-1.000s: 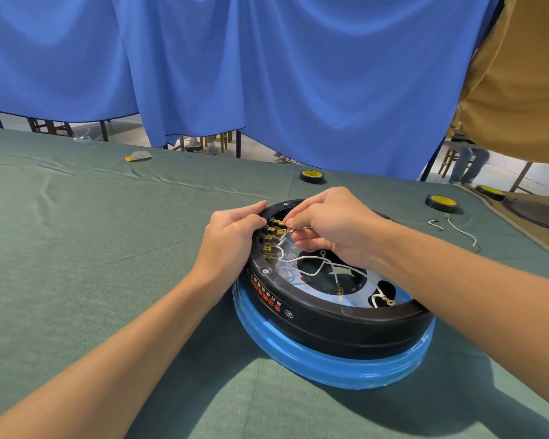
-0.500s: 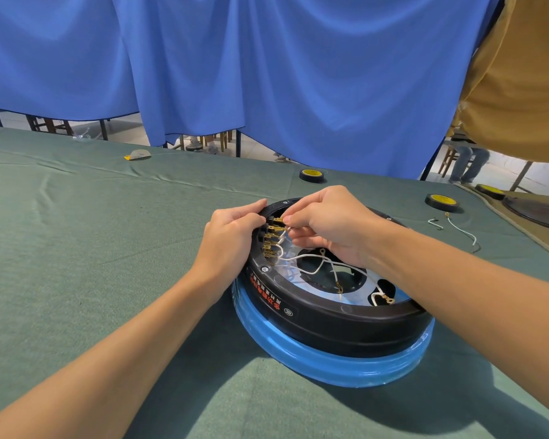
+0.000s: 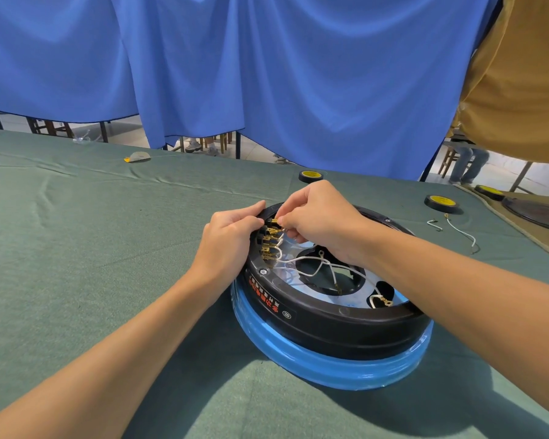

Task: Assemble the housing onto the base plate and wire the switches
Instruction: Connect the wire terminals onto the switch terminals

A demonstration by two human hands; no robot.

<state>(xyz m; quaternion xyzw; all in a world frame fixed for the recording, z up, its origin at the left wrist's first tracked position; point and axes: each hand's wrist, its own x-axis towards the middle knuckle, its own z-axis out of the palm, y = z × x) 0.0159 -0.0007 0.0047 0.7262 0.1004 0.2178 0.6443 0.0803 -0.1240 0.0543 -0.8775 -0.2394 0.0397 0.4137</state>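
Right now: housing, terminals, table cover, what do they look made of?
Housing: likely moulded plastic, black, semi-gloss sheen.
Terminals: metal, brass-coloured, shiny tabs.
Table cover: woven fabric, matte green, creased.

A round black housing (image 3: 330,324) with red lettering on its outer wall sits flat on a wider base plate (image 3: 330,369) wrapped in blue film, right of the middle of the table (image 3: 76,248), nearer its front edge. A row of brass switch terminals (image 3: 269,245) lines the housing's inner left wall. White wires (image 3: 311,264) loop from them across the silvery inside. The left hand (image 3: 225,239) grips the housing's left rim; the right hand (image 3: 320,217) pinches a connector (image 3: 274,220) at the topmost terminal.
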